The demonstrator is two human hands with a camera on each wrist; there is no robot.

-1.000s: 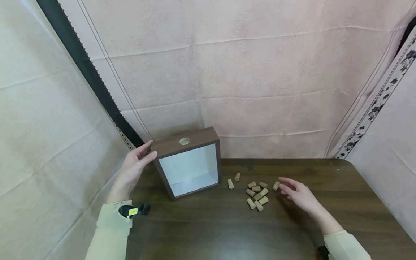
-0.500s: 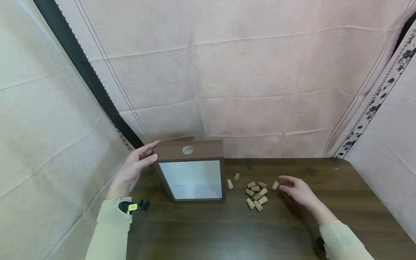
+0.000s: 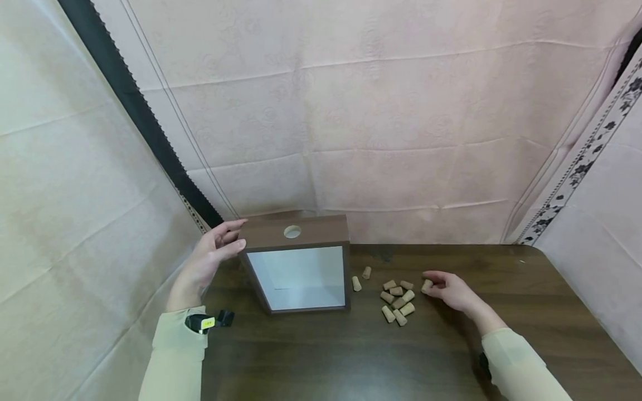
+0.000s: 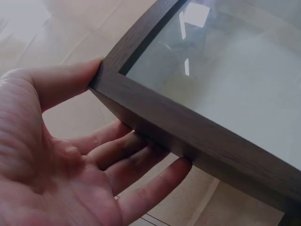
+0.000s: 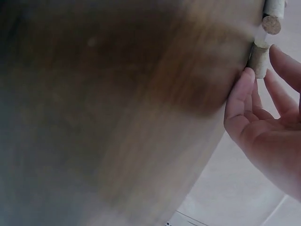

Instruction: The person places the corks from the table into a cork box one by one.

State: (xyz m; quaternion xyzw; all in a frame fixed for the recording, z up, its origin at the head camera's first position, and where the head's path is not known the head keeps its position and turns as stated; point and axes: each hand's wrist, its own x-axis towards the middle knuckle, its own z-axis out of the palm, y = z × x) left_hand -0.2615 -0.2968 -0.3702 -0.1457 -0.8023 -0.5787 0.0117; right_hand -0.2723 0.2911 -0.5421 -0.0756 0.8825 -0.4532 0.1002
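Note:
A brown shadow box frame (image 3: 321, 231) with a glass front (image 4: 235, 84) and a round hole (image 3: 292, 231) in its top stands upright on the table. My left hand (image 3: 203, 262) grips its upper left corner, thumb at the front edge and fingers against the side. Towards the right, my right hand (image 3: 453, 292) has its thumb and fingers around a single cork (image 5: 258, 59). The fingertips are right at the sides of that cork. Left of this hand lies a loose pile of several corks (image 3: 398, 302).
Two more corks (image 3: 356, 284) lie between the box and the pile. The dark wooden table (image 3: 321, 356) runs back to a pale cloth wall (image 3: 391, 122). Cloth also hangs at the left (image 3: 75, 223) and right sides.
The box has turned from tilted to standing level, with my left hand still at its corner. My right hand has moved left and closed its fingers around the single cork.

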